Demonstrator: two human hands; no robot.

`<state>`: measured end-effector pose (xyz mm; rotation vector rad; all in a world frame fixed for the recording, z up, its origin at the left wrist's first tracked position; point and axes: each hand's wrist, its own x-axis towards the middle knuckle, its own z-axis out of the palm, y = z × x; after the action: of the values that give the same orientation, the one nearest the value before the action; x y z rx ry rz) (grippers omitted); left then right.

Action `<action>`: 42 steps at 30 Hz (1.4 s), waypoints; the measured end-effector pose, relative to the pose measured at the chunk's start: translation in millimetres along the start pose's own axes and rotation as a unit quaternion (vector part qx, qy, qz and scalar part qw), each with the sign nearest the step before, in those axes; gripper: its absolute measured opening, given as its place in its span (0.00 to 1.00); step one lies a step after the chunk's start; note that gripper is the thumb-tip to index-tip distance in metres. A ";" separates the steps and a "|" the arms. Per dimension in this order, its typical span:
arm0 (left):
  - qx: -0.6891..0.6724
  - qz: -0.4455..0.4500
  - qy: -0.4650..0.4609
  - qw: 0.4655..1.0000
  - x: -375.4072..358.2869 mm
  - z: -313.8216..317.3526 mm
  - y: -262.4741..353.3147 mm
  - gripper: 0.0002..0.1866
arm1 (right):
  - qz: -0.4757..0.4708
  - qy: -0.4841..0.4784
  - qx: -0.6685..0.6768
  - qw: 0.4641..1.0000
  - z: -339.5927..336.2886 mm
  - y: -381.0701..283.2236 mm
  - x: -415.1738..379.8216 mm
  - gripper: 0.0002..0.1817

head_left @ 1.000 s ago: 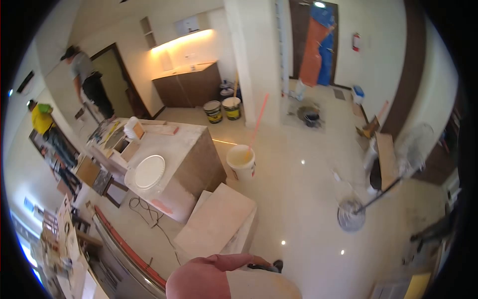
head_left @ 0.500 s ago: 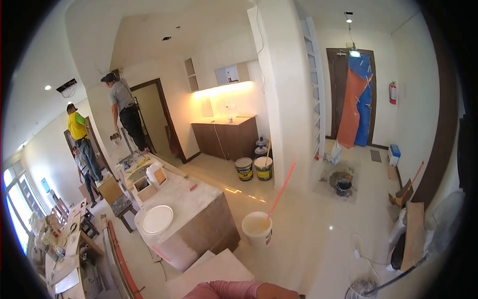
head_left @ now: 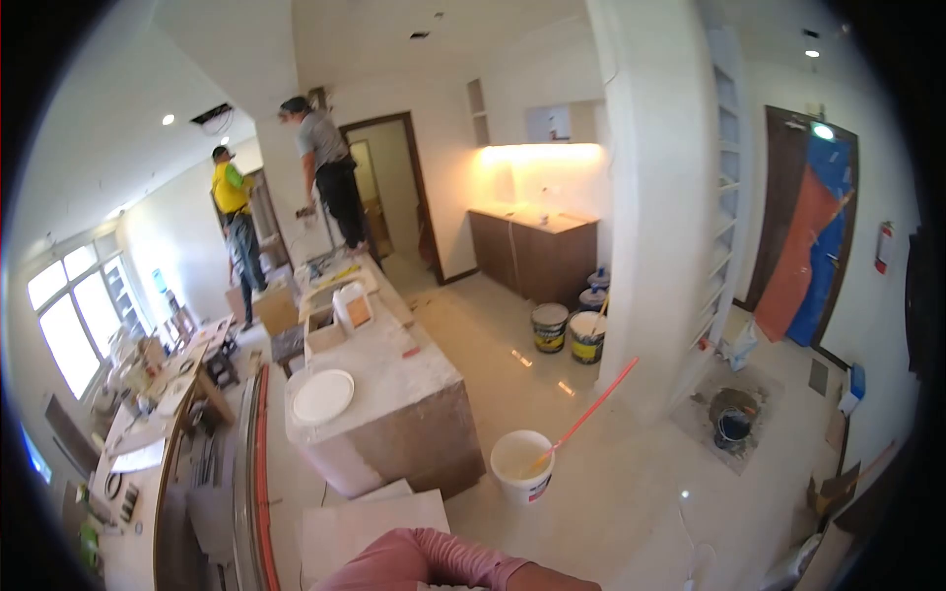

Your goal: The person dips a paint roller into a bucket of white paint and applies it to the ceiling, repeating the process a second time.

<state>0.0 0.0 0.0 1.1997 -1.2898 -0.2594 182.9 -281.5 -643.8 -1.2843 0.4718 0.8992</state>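
Neither of my hands shows. A pink sleeve (head_left: pixel 414 554) with a bare forearm (head_left: pixel 552 578) crosses the bottom of the head view, and the hand lies beyond the edge. Closest to that arm are pale flat boards (head_left: pixel 370 522) on the floor. Just past them stands a white bucket (head_left: pixel 522 483) with a long red-handled tool (head_left: pixel 591 409) leaning out of it. A dusty counter block (head_left: pixel 419 394) carries a round white lid (head_left: pixel 323 396), a white jug (head_left: pixel 353 305) and small tools towards its far end.
Two people, one in grey (head_left: pixel 323 143) and one in yellow (head_left: pixel 232 192), stand raised at the back left. Paint buckets (head_left: pixel 549 330) stand by the pillar (head_left: pixel 655 217). A black bucket (head_left: pixel 732 426) sits on a dirty sheet. Long red pipes (head_left: pixel 262 473) lie beside a cluttered workbench (head_left: pixel 148 492).
My view has swung left, so the room sits further right and more of the workbench and windows shows. The pink sleeve has shifted left in view. The person in yellow has turned slightly.
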 end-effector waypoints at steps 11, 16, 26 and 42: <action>0.218 0.077 0.301 0.925 -60.0 -156.6 12.1 0.13 | 0.087 -0.087 -0.233 0.965 175.1 -132.4 135.1 0.28; 0.193 0.106 0.434 0.874 -80.2 -223.5 17.6 0.12 | -0.386 -0.262 -0.736 0.490 222.5 -142.5 198.8 0.13; 0.192 0.190 0.625 0.732 -69.9 -350.2 15.3 0.09 | -0.017 -0.364 -0.554 0.749 425.3 -241.3 217.0 0.21; 0.161 0.399 0.641 0.636 -49.4 -493.9 -54.7 0.10 | -0.520 -0.344 -0.752 0.215 649.6 -483.1 363.7 0.25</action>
<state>416.1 275.4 17.9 0.6243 -0.4014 1.3375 666.9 437.5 -453.1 -1.9142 -2.4825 0.2722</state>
